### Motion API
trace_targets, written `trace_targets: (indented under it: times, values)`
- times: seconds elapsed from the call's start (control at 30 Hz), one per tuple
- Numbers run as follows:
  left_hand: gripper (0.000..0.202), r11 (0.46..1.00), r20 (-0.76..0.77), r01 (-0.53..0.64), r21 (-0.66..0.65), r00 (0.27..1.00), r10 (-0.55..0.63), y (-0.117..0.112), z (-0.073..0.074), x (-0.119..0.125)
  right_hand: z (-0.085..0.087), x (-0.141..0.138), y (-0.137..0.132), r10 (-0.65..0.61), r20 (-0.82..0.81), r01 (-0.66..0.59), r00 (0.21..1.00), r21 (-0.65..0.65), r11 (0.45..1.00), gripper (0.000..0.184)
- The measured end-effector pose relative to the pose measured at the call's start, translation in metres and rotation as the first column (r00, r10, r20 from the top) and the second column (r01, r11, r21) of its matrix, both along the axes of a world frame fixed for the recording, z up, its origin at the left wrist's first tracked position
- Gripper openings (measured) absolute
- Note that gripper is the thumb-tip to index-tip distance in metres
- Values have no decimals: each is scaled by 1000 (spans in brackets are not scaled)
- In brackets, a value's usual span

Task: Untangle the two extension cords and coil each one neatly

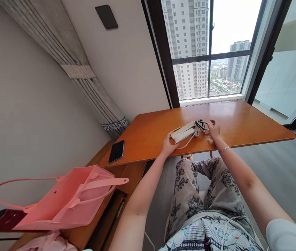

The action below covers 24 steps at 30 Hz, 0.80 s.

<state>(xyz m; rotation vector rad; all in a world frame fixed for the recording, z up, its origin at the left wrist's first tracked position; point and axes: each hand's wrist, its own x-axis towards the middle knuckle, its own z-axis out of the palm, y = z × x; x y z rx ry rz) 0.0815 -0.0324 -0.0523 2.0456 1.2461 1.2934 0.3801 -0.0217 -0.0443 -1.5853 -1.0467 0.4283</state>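
Observation:
Two white power strips [183,132] lie side by side on the orange wooden table [242,122], with a white cord looping round their near side. My left hand [168,145] grips the near end of the strips, fingers closed round them. A bundle of black and white cable [200,124] sits at their far end. My right hand [213,129] pinches that bundle, with a ring on one finger and a bracelet on the wrist.
A black phone [116,151] lies at the table's left corner. A pink tote bag [72,198] stands on a lower wooden shelf at the left. A tied grey curtain [85,80] hangs along the wall. A big window [208,48] lies beyond the table.

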Motion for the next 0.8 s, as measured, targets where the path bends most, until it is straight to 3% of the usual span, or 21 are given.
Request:
trace_targets:
  times: [0.07,0.17,0.27,0.37,0.5,0.8]
  values:
    - [62,1000,-33,0,-6,999,0,3,1,-8,6,11,12,27,-24,-28,999,-56,998,48]
    - [63,1000,-130,-3,-5,992,2,7,3,-18,10,18,22,117,-93,-128,989,-122,984,34]
    - [66,998,-226,-16,-55,974,3,10,3,-23,9,14,24,199,-191,-219,961,-93,971,18]
    - [80,994,-289,-20,-110,957,-13,11,2,-25,7,6,22,240,-311,-259,920,-19,966,16]
    - [95,993,-370,-1,-121,928,-44,9,4,-21,7,1,15,273,-488,-283,829,55,958,22]
    - [91,996,-405,-33,-77,914,-1,4,9,-13,17,1,-6,363,-702,-374,613,147,916,20]
